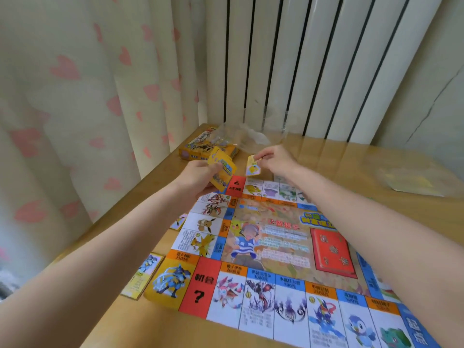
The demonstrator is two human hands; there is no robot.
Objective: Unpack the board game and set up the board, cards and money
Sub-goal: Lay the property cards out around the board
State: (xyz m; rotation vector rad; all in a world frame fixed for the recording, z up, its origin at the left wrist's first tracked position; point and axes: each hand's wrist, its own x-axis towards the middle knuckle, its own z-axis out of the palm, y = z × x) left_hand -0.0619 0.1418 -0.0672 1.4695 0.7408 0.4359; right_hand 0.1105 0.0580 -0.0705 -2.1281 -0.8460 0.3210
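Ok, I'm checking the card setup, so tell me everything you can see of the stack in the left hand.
The card stack is a small yellow-backed pack with blue and yellow printing, blurred. It looks like thin card. The left hand grips its lower edge and holds it tilted in the air over the far left corner of the game board, near the yellow box.

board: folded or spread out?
Spread. The board lies flat on the table, with printed squares visible along its near, left and far edges.

Wooden table (326, 156), heart-print curtain (75, 96), white ribbed radiator (313, 66), soft daylight
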